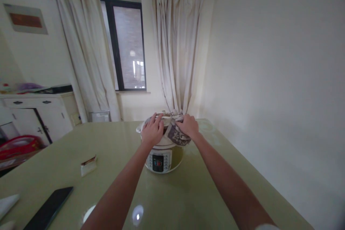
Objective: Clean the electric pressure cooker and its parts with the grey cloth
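A white electric cooker (160, 160) with a dark control panel stands upright on the table. My left hand (153, 129) rests on the left side of its lid (165, 146), fingers stretched out and slightly apart. On the lid's right side, my right hand (188, 126) is closed on a grey patterned cloth (178, 135), which hangs bunched against the cooker. Both hands and the cloth cover much of the lid's top. Part of the lid's handle shows between the hands.
The cooker stands on a glossy green tabletop (113, 151). A small packet (88, 165) and a black phone-like slab (50, 208) lie to the left. A wall (269, 79) runs along the table's right edge. Curtains (178, 43) hang behind, with a white cabinet (51, 111) at far left.
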Motion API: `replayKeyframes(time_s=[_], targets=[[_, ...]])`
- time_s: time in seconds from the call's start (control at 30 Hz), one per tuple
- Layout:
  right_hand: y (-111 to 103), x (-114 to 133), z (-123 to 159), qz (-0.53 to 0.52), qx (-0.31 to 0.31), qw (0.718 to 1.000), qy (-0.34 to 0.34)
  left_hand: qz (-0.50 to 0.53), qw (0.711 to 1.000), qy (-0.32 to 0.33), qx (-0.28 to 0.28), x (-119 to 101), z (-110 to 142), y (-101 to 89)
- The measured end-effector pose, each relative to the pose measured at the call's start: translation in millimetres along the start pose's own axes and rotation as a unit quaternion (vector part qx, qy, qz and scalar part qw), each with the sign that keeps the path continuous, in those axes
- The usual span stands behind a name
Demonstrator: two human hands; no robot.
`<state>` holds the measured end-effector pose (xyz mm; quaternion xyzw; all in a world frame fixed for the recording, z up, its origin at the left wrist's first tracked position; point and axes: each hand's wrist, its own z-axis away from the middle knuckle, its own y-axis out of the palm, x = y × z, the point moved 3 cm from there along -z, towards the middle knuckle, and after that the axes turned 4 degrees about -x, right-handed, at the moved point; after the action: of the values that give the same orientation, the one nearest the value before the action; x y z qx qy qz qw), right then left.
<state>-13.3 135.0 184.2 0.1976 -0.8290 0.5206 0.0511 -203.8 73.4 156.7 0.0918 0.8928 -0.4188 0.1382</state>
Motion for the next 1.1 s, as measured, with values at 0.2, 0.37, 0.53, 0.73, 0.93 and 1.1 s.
replayKeyframes(time_s=[0.2, 0.37, 0.53, 0.73, 0.93, 1.1], targets=[[1.2, 5.5, -7.6, 0.024, 0.016, 0.999, -0.013, 0.002, 1.000, -0.009, -0.005, -1.8, 0.7, -1.7], [2.7, 19.9, 64.4, 0.006, -0.063, 0.986, -0.152, 0.004, 1.000, -0.004, -0.009, -0.6, 0.8, 0.6], [8.6, -5.4, 39.5, -0.061, -0.057, 0.985, -0.153, 0.016, 1.000, 0.001, -0.013, 0.4, 0.3, 2.1], [15.3, -24.3, -20.3, -0.071, -0.096, 0.991, -0.065, 0.033, 0.999, -0.010, -0.015, 0.0, 0.3, 0.5], [67.1, -27.1, 91.6, -0.106, -0.266, 0.931, -0.227, 0.030, 0.999, -0.006, -0.020, -0.4, 0.5, 0.3], [147.3, -53.5, 178.0, -0.069, -0.320, 0.889, -0.321, 0.028, 0.999, -0.009, -0.013, -1.6, 1.4, -0.9]])
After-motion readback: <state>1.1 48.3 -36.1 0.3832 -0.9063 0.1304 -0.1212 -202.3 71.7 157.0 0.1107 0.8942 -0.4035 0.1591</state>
